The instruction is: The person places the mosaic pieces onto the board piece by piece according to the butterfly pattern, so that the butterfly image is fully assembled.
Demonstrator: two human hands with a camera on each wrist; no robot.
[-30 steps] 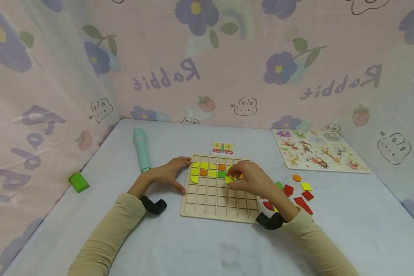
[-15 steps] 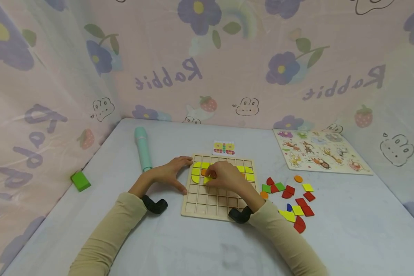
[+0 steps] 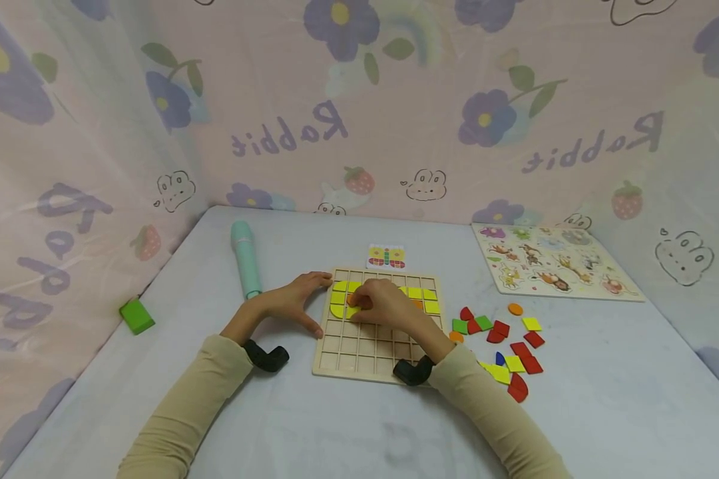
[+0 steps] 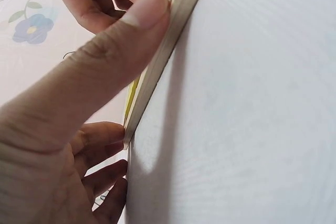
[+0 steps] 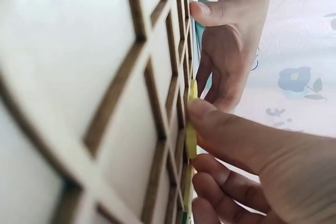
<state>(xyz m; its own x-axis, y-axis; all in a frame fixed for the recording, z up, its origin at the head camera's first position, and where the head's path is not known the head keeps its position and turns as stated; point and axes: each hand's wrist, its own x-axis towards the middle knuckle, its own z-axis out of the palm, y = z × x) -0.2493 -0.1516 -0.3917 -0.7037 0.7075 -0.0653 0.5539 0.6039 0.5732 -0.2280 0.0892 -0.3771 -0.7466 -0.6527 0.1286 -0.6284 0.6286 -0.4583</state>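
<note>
A wooden grid board lies on the table, with yellow, orange and green tiles set in its upper rows. My left hand is spread along its left side, thumb and fingertips touching the edge. Over the upper left rows, my right hand pinches a yellow tile between thumb and fingers, low against the grid. The tile's full outline is hidden by the fingers. An orange round tile shows beside the right fingertips. Behind the board is a small butterfly pattern card.
Loose red tiles, with yellow, green, orange and blue ones, lie right of the board. An animal puzzle board is at the back right. A mint-green microphone-shaped object and a green block lie to the left.
My right hand has moved left across the board, from the right-hand yellow tiles to the left-hand ones. My left hand has stayed at the board's edge.
</note>
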